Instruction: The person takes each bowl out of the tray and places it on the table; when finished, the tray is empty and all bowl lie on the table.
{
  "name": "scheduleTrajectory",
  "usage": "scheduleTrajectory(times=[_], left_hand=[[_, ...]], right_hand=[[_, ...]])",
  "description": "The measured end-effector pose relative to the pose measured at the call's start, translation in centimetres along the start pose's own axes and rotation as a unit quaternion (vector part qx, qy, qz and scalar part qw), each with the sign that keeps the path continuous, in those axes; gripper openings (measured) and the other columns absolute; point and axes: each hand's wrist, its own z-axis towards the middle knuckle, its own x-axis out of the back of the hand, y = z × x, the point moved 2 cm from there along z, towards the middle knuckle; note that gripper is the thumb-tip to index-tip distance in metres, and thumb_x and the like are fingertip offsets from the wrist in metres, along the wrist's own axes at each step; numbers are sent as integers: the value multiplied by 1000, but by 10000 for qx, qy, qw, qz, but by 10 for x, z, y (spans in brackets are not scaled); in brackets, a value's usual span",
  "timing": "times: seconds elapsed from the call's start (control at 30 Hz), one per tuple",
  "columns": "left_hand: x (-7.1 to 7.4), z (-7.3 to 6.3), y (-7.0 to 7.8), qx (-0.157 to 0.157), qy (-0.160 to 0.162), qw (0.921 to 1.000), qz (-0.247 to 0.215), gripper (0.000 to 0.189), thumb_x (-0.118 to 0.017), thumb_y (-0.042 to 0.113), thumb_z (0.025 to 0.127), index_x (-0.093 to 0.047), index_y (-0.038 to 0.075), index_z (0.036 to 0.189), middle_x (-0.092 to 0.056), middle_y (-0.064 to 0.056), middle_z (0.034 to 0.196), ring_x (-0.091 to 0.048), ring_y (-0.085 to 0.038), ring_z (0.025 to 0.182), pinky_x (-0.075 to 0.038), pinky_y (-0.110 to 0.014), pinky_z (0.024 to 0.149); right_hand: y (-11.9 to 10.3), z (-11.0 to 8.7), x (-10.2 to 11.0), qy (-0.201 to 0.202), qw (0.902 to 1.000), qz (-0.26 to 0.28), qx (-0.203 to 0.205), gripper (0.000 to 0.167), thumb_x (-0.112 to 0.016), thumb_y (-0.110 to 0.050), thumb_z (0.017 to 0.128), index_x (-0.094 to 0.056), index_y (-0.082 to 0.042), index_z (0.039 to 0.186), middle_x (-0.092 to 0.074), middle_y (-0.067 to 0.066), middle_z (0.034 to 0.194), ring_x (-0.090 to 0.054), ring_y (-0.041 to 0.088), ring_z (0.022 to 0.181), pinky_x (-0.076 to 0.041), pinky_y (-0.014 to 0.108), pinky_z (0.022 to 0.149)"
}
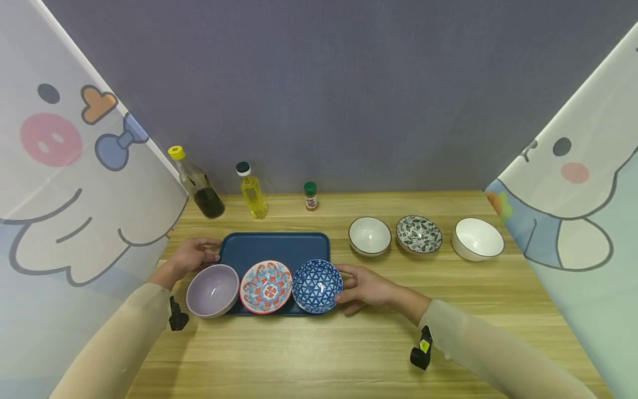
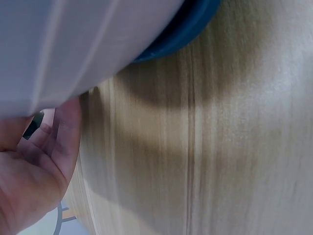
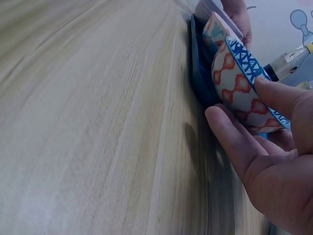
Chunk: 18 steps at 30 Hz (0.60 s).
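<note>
A lavender bowl (image 1: 213, 291), a red-and-blue floral bowl (image 1: 266, 287) and a blue triangle-patterned bowl (image 1: 317, 286) stand side by side on the front part of a dark blue tray (image 1: 279, 245). The lavender one overhangs the tray's left edge. Behind this bowl, my left hand (image 1: 191, 256) reaches to the tray's left edge with loosely bent fingers. In the left wrist view the bowl's wall hides part of that hand. My right hand (image 1: 366, 288) holds the blue bowl at its right side, thumb (image 3: 276, 95) at the rim and fingers low against the outside.
Behind the tray stand a yellow-capped dark sauce bottle (image 1: 204, 194), an oil bottle (image 1: 253, 194) and a green-capped spice jar (image 1: 310, 197). To the right are a white bowl (image 1: 370, 236), a leaf-patterned bowl (image 1: 419, 234) and a deeper white bowl (image 1: 477, 239). A grey partition (image 1: 319, 94) rises behind.
</note>
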Motion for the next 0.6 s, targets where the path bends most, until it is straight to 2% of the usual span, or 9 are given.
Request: scheduleTrajectory(times=[0.17,0.33,0.6], left_hand=[[0,-1,0,7,-1,10000,-28,57,-68,-4,94,-44,-14,145,-77,-10,95,-72,-7,75,-59,-27,65],[-1,-1,0,-49,-29,10000,-68,58,-67,-4,94,-43,-15,146,-77,-13,97,-71,-6,76,-59,-26,65],[0,-2,0,-45,-5,10000,-40,56,-68,-4,94,-45,-15,145,-77,-7,93,-71,-7,76,-59,-26,67]], right_hand=[[2,0,1,88,9997,148,153,80,-67,4,95,-22,-1,162,-60,35,132,-71,38,108,-58,56,87],[2,-1,0,252,9993,171,235,75,-63,3,97,-24,0,161,-61,36,130,-72,35,105,-58,56,87],[-1,-3,-4,494,9982,299,149,73,-63,1,98,-26,-2,161,-68,31,121,-73,32,98,-59,55,84]])
